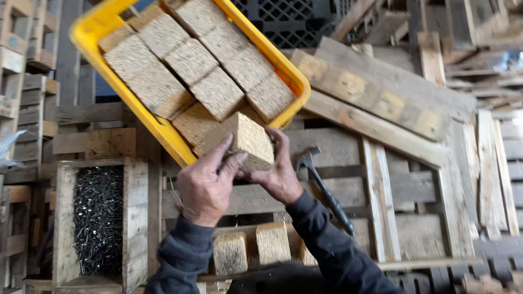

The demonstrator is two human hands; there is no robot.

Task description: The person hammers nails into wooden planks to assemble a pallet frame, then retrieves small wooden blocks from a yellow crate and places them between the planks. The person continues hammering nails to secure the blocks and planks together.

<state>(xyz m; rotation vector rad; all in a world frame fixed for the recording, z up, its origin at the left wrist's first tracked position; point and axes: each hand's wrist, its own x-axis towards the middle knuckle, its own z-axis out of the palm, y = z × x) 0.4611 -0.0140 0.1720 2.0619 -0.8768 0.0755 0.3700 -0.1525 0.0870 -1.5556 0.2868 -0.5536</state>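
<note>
my left hand (206, 182) and right hand (278, 171) pinch one block (248, 140) at the yellow crate (163, 133); best lifted level, clear of the hammer (324, 188).

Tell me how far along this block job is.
Done, by the look of it: two blocks already stand on the pallet near the person. In hand: both the left hand and right hand grip one block at the lip of the yellow crate. Left: the crate still holds many blocks; the hammer lies unused on the pallet, and the box of nails looks full.
</note>
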